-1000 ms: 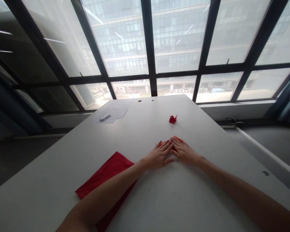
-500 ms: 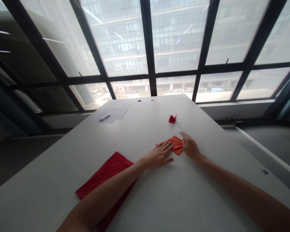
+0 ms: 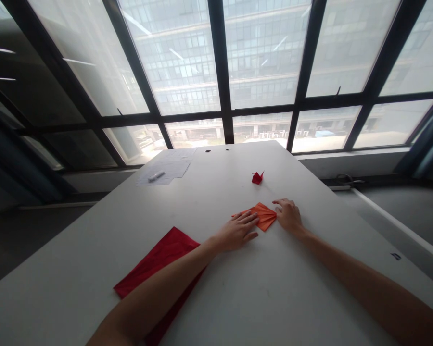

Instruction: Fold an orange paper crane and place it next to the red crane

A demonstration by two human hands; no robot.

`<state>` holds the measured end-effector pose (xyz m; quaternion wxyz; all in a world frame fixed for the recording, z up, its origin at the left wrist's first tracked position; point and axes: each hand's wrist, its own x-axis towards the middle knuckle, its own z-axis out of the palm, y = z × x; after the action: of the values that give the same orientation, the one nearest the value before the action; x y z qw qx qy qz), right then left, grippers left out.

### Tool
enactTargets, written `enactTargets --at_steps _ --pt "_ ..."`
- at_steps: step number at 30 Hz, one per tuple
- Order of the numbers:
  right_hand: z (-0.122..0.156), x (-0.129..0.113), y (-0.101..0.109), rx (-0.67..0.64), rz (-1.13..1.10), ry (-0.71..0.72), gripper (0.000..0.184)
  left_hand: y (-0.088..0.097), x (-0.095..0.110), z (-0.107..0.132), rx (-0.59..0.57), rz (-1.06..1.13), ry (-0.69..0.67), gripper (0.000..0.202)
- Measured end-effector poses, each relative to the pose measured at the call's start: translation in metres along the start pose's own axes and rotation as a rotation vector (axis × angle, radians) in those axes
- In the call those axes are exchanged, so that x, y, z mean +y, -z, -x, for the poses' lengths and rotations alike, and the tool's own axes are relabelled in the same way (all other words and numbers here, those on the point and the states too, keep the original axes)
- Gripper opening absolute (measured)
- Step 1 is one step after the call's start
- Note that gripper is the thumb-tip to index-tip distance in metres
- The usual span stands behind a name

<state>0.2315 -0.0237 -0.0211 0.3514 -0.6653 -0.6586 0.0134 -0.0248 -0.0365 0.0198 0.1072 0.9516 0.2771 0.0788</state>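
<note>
A folded orange paper (image 3: pixel 264 216) lies flat on the white table (image 3: pixel 238 298), between my two hands. My left hand (image 3: pixel 236 232) rests flat on the table with its fingers stretched out, their tips pressing the paper's left part. My right hand (image 3: pixel 289 215) lies just right of the paper, fingers spread and slightly curled, fingertips at its right edge. Neither hand holds anything.
A stack of red paper sheets (image 3: pixel 159 262) lies under my left forearm. A small red folded paper crane (image 3: pixel 257 177) stands farther back. White sheets with a small white object (image 3: pixel 156 176) lie at the far left corner. Large windows are behind the table.
My right hand slid off the orange paper to its right side, uncovering it. My left hand stayed nearly still on the paper's left part.
</note>
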Motion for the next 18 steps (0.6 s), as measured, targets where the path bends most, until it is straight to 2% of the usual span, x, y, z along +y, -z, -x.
enactTargets --at_steps 3,5,7,10,13,18 --pt "-0.008 0.01 0.002 0.131 -0.069 -0.028 0.035 -0.001 -0.001 0.0 -0.001 -0.001 0.005 0.059" --pt "-0.009 0.009 0.002 0.172 -0.124 0.029 0.034 -0.001 -0.001 0.0 0.003 -0.002 0.006 0.06" --pt "-0.005 0.002 0.002 0.144 -0.131 0.112 0.03 -0.002 -0.002 0.0 0.011 0.002 0.003 0.059" --pt "0.007 -0.013 0.0 0.003 -0.032 0.181 0.027 -0.003 -0.002 0.0 0.019 0.011 -0.003 0.058" --pt "0.013 -0.016 -0.001 -0.08 0.081 0.127 0.031 -0.002 -0.001 0.0 0.015 0.019 0.006 0.057" --pt "0.006 -0.003 0.005 -0.039 0.141 0.031 0.038 0.002 0.002 -0.001 -0.014 0.036 0.027 0.058"
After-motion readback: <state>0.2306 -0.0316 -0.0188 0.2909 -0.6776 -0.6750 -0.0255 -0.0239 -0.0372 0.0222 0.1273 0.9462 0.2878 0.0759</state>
